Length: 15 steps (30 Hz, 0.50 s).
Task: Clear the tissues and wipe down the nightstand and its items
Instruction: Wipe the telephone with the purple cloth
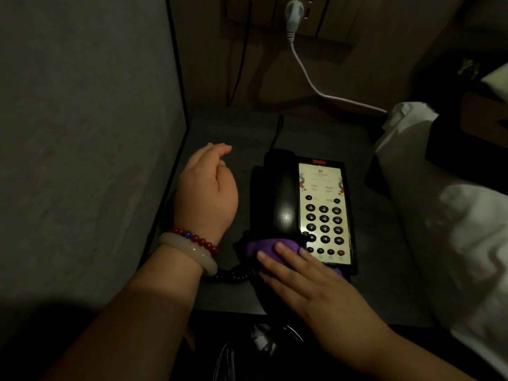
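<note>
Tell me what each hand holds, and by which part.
Left hand holds nothing. Right hand presses flat on top of the purple cloth at the near end of the phone, no grip.

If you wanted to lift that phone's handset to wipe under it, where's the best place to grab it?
Probably around the middle bar of the handset, coming from the left. It lies lengthwise in its cradle on the left side of the phone, with the keypad close on its right and its near end under the purple cloth and right hand. The left hand is open just beside it.
</note>
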Each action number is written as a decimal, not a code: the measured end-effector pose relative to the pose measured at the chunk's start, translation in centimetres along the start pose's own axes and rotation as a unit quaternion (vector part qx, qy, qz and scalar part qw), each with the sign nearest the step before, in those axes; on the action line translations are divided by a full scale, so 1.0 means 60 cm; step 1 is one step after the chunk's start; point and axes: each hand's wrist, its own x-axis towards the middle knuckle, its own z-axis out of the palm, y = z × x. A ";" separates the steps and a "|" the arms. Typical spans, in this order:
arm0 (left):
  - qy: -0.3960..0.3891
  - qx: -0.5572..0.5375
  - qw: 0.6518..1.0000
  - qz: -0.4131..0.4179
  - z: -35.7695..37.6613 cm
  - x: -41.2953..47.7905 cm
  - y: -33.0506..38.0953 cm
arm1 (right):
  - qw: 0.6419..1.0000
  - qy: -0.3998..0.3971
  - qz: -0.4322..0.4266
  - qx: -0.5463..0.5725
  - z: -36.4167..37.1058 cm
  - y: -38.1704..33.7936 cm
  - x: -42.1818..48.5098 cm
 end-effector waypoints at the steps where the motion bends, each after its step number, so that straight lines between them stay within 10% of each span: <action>1: 0.000 0.002 1.000 -0.001 0.000 0.000 0.000 | 1.000 0.008 0.007 -0.003 -0.007 0.004 0.011; 8: -0.010 0.016 1.000 -0.016 0.004 0.001 0.000 | 0.991 -0.010 0.131 -0.022 -0.097 0.020 0.161; 15: 0.005 0.013 1.000 -0.015 0.001 0.010 -0.008 | 0.989 -0.057 0.001 -0.139 -0.060 0.000 0.120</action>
